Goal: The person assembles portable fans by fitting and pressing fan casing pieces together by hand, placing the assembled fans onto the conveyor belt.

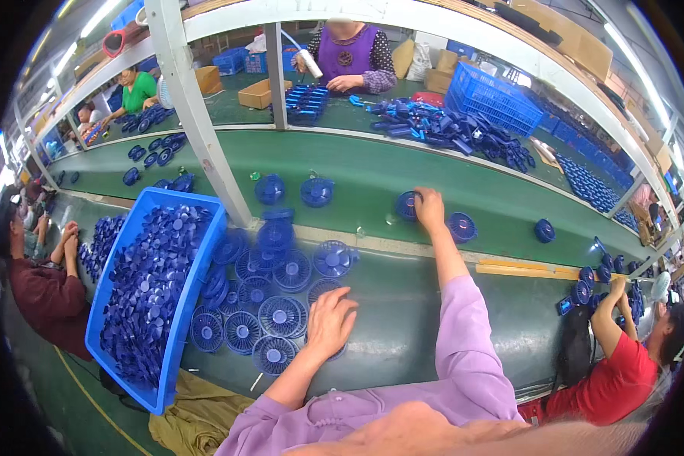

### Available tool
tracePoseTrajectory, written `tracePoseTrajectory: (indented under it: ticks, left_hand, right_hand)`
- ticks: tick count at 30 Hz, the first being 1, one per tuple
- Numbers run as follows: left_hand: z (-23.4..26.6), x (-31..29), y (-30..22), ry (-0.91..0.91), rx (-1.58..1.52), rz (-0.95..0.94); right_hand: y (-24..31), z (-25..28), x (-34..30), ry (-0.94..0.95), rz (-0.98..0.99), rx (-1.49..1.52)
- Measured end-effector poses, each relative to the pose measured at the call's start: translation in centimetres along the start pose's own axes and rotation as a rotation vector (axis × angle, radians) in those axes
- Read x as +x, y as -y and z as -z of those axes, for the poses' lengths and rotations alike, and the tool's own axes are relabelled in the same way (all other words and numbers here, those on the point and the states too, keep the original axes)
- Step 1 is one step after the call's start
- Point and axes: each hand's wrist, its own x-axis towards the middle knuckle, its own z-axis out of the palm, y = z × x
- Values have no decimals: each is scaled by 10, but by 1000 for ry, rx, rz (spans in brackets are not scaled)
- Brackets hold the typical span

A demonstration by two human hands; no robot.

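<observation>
Stretched out over the green conveyor belt (pixel 372 182), my right hand (pixel 429 207) has its fingers closed on the edge of a round dark-blue fan housing (pixel 407 205). A similar round housing (pixel 461 227) lies beside my wrist. My left hand (pixel 330 322) is low over the worktable at the right side of a group of round blue fan grilles (pixel 279 315). Its fingers are bent and apart, and it partly covers a grille (pixel 323 289). Whether its fingertips touch anything is hidden.
A tilted blue bin (pixel 171 304) full of small blue parts stands left of the grilles. More round housings (pixel 317 191) lie along the belt. A white post (pixel 201 114) rises behind the bin. People sit at left and right; a person in a purple apron (pixel 348 57) works across the belt.
</observation>
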Motion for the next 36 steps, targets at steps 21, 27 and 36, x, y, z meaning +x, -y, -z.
tracePoseTrajectory:
  ticks: [21,27,36]
  left_hand:
    - [17,20,-9,79,-171,10]
    - [-3,20,-11,69,-273,-69]
    - [5,5,-23,46,-375,-83]
  right_hand:
    - [-55,19,2,-49,77,-26]
    - [-88,32,-14,158,86,47]
    - [-61,29,-22,259,-19,363]
